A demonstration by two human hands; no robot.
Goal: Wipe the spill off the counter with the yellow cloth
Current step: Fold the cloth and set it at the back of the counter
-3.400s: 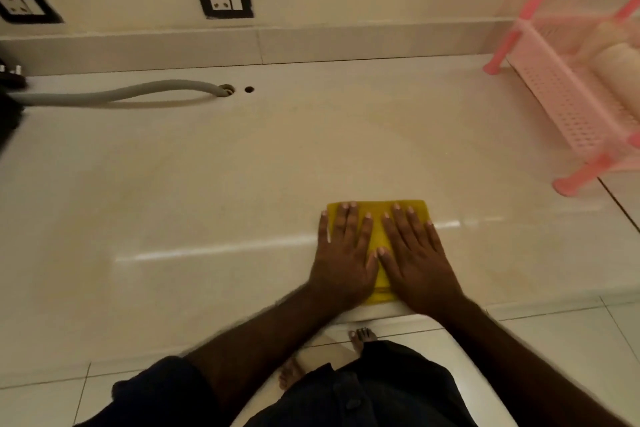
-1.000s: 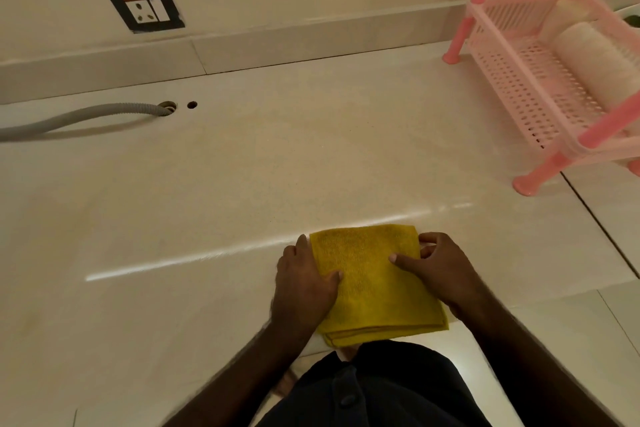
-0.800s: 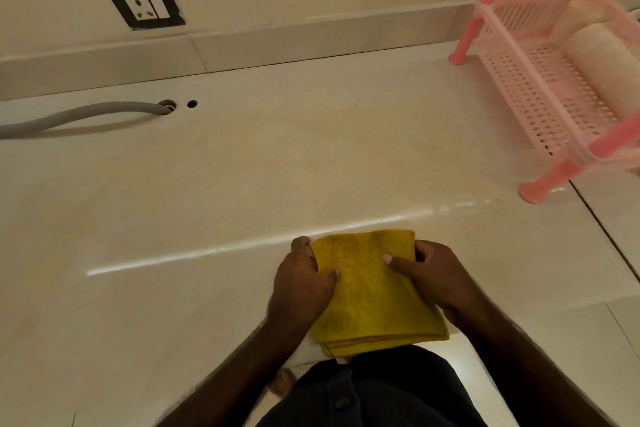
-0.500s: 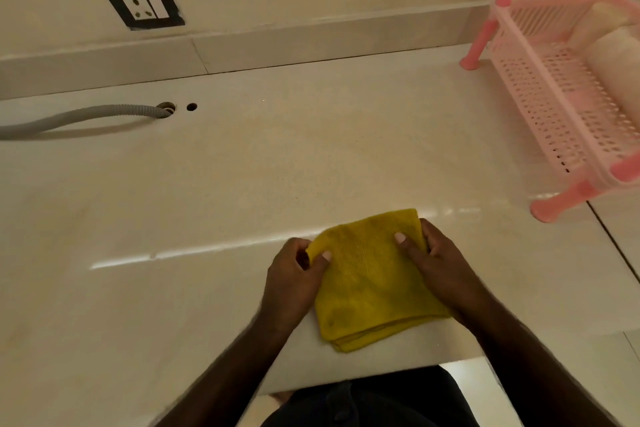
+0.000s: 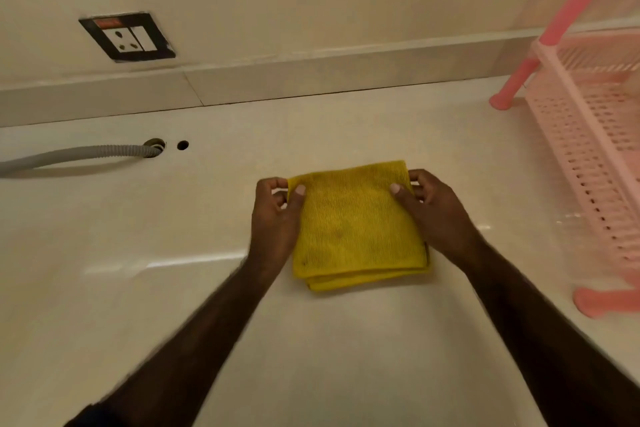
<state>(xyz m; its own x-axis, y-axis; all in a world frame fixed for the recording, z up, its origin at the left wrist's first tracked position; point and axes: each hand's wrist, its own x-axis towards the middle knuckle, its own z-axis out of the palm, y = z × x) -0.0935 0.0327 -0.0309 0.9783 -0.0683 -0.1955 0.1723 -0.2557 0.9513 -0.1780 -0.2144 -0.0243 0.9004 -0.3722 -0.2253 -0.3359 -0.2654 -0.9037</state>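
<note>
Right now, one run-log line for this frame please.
left hand: pinching cloth corner | right hand: pinching other corner | yellow cloth: folded, on counter

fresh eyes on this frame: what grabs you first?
The folded yellow cloth at mid-counter stands out most, pinched at its far corners by the left hand and the right hand. Next is the pink rack along the right edge, standing on the pale counter. At the back left, a grey hose runs into a hole in the counter, below a black-framed wall socket.
</note>
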